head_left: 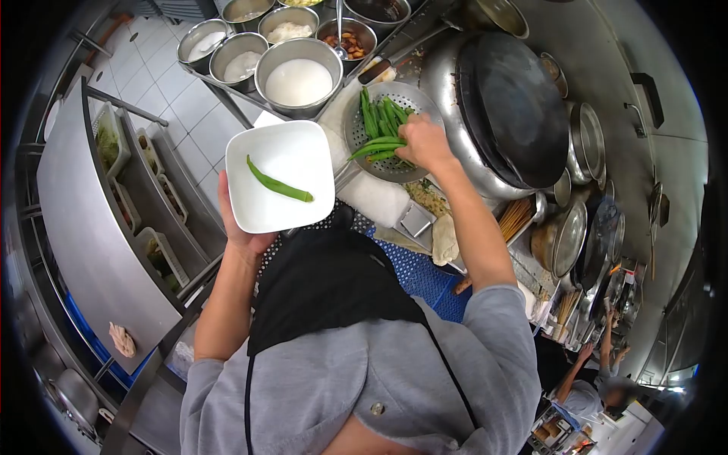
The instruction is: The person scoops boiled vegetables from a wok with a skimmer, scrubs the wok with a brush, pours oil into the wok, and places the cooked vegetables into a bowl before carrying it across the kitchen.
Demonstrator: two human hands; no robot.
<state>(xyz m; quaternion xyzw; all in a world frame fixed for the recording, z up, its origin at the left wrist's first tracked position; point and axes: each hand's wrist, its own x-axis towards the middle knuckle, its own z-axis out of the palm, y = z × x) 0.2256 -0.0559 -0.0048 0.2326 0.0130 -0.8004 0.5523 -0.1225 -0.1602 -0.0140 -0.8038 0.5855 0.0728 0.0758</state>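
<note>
My left hand [248,236] grips a white square bowl [318,163] from below and along its left edge. One green okra pod [274,182] lies slantwise inside it. My right hand [426,141] reaches into a round perforated metal strainer [353,114], its fingers closed around okra pods. More okra pods [379,112] lie in a heap beside those fingers. My palm and knuckles hide part of the pods, so how many I hold cannot be made out.
Metal pots stand beyond the bowl, one with white liquid [298,82]. A large wok [519,110] sits right of the strainer. A steel counter [98,205] with food trays [163,258] is at left. Another person [584,394] works at lower right.
</note>
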